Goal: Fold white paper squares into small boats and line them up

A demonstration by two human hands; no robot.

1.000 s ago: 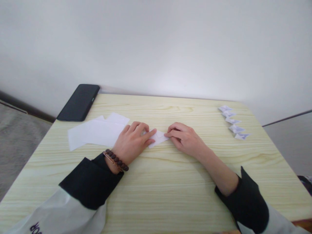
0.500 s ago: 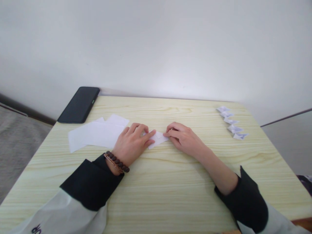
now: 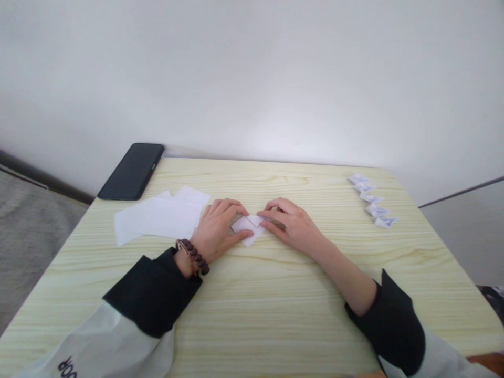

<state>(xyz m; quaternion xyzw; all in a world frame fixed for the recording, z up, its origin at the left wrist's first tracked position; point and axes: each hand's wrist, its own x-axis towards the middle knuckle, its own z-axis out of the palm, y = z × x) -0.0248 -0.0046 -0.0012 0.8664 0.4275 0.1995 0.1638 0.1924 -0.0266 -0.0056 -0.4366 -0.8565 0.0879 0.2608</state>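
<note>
The left hand (image 3: pixel 216 226) and right hand (image 3: pixel 292 223) have fingers clamped on the paper (image 3: pixel 242 224) between them. This looks like folding; next calls for neat, flat pressing.

The left hand (image 3: pixel 216 231) and right hand (image 3: pixel 293 227) hold a folded paper (image 3: pixel 246 227) on the tabletop (image 3: pixel 275 315). 5 folded shapes (image 3: pixel 371 198) sit near its far-right corner, a black device (image 3: pixel 132 172) at the far-left.
</note>
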